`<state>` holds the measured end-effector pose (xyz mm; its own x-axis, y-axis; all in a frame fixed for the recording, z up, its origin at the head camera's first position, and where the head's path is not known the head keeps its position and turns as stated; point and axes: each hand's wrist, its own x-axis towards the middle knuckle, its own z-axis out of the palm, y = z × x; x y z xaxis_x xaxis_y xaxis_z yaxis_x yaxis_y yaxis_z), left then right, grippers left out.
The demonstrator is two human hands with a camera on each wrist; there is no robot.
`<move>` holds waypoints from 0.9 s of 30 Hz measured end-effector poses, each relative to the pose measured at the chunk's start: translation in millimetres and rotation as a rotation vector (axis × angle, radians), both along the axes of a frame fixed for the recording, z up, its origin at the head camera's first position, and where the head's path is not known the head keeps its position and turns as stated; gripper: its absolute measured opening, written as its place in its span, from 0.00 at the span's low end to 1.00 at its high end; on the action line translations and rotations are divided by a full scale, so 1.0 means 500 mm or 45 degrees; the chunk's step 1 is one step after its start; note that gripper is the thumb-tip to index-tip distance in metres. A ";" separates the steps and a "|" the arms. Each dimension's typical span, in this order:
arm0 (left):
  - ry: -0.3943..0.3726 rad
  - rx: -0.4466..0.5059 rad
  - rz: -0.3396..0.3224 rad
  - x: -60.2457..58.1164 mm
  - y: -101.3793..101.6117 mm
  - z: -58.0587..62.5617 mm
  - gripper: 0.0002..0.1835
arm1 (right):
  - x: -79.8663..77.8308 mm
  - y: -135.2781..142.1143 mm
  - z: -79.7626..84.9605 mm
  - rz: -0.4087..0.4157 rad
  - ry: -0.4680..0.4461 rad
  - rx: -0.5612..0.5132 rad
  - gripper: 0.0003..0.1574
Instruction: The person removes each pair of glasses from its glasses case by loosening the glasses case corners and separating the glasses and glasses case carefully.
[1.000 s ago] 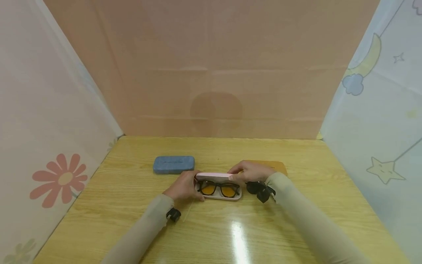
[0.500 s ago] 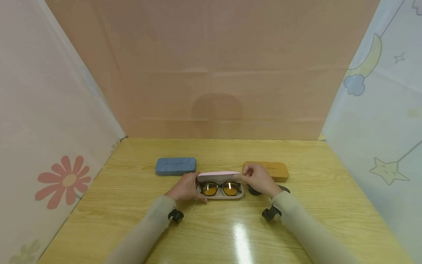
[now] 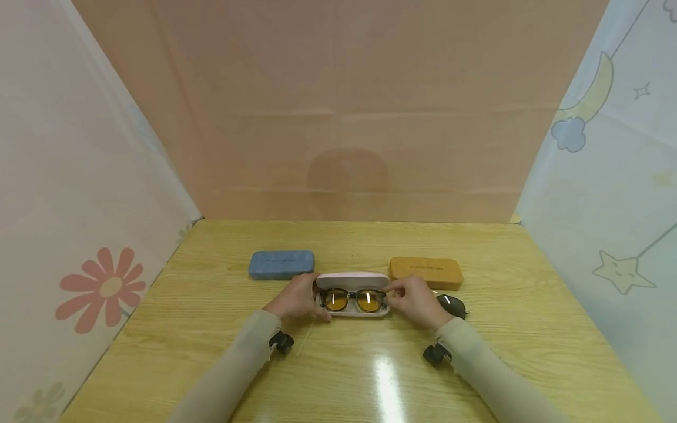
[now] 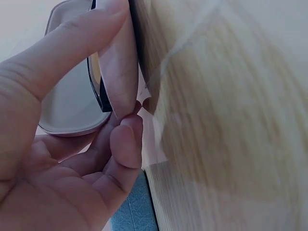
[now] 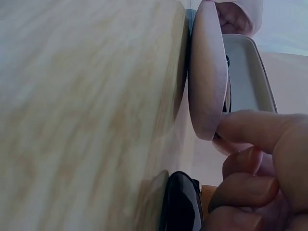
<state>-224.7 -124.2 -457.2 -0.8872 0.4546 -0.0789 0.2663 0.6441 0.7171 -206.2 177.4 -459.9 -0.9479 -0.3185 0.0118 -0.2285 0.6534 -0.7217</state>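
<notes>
Left grip (image 3: 300, 297) holds one end of the pink case (image 3: 353, 282), thumb in front. Right grip (image 3: 415, 301) is narrow at the opposite end; whether it pinches anything, I cannot tell. Between them the glasses (image 3: 352, 295) lie in the open case. Best to brace firmly with the left, work gently at the right, and spare the lenses.

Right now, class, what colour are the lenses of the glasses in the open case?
The lenses are amber-orange; they show best in the head view.
</notes>
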 end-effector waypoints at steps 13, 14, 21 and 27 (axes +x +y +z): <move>-0.009 -0.012 0.000 0.002 0.000 0.002 0.33 | -0.005 -0.004 0.005 -0.011 -0.006 0.042 0.10; -0.007 -0.013 -0.002 0.001 0.001 0.001 0.33 | -0.005 -0.003 0.006 -0.006 -0.017 0.035 0.10; 0.000 -0.007 0.003 -0.001 0.002 -0.007 0.35 | -0.004 0.012 0.020 0.007 -0.078 0.019 0.08; -0.013 0.006 0.008 0.001 0.000 0.000 0.36 | -0.006 0.032 0.026 0.018 -0.030 0.078 0.08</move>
